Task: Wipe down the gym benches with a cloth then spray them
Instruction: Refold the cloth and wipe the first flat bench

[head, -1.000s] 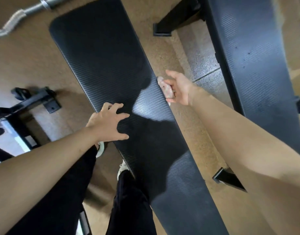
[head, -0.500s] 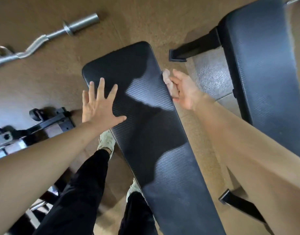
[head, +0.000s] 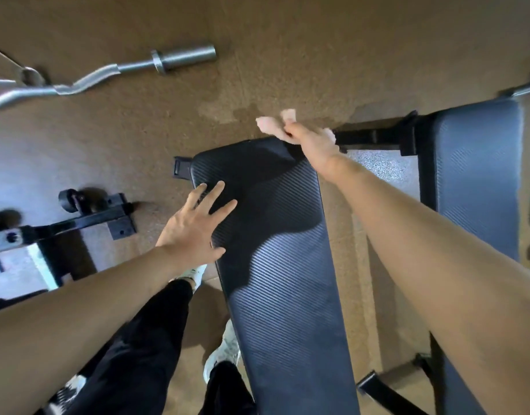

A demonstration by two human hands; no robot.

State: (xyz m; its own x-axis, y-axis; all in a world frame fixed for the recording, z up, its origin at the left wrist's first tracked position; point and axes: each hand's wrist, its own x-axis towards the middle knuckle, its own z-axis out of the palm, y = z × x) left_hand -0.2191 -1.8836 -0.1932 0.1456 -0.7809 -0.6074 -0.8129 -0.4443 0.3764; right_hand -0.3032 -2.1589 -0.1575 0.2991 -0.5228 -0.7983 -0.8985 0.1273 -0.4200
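While the right hand (head: 311, 143) grips the bunched cloth (head: 268, 125) at the far corner of the bench (head: 281, 280), upper centre, the flat, spread left hand (head: 195, 227) should steady it for firm, overlapping strokes.

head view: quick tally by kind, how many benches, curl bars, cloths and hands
benches: 2, the near bench and the right bench
curl bar: 1, on the floor
cloth: 1, gripped by the right hand
hands: 2, counting the left hand, flat on the near bench
total: 6
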